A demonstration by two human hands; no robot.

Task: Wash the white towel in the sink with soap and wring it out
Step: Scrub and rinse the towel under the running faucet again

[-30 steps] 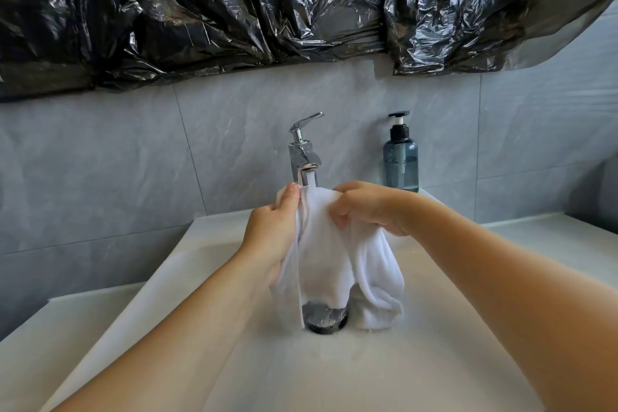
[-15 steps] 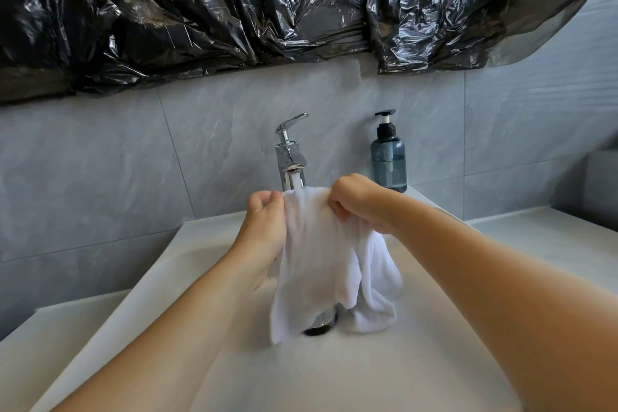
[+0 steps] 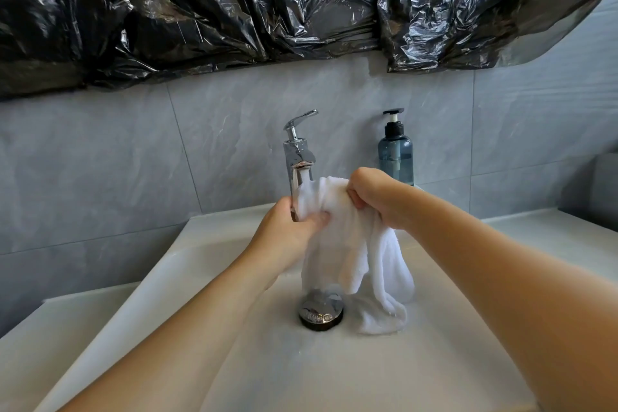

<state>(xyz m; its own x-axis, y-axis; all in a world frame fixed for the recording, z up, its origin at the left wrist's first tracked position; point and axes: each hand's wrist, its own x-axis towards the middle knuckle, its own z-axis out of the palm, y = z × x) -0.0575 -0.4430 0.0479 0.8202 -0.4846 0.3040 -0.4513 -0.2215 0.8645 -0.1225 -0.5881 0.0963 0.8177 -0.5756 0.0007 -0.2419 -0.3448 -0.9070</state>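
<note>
Head view: the white towel (image 3: pixel 337 244) hangs over the sink (image 3: pixel 434 361), with its long axis close to vertical. The gathered upper end points up toward the faucet (image 3: pixel 298 160) spout. The lower end points down to the basin floor. The upper end is bunched between both hands, just in front of and below the spout.

The left hand (image 3: pixel 291 227) grips the left side of the bunched top, with the thumb pressed across the cloth and the fingers curled behind it. The right hand (image 3: pixel 378 197) grips the right side of the top, slightly higher, with the fingers curled round a fold of cloth. The two hands are close together, with only a short span of towel between them.

Below the hands the towel falls in two loose lobes. The left lobe ends just above the drain stopper (image 3: pixel 320 309). The right lobe reaches lower, and its end lies crumpled on the basin floor just to the right of the stopper. The cloth is plain white, soft and deeply creased. Whether it is wet cannot be told.

A blue soap dispenser (image 3: pixel 395 150) with a black pump stands upright on the ledge behind the right hand, to the right of the faucet. Crumpled black plastic sheeting (image 3: pixel 267 0) covers the wall above the grey tiles (image 3: pixel 100 160).
</note>
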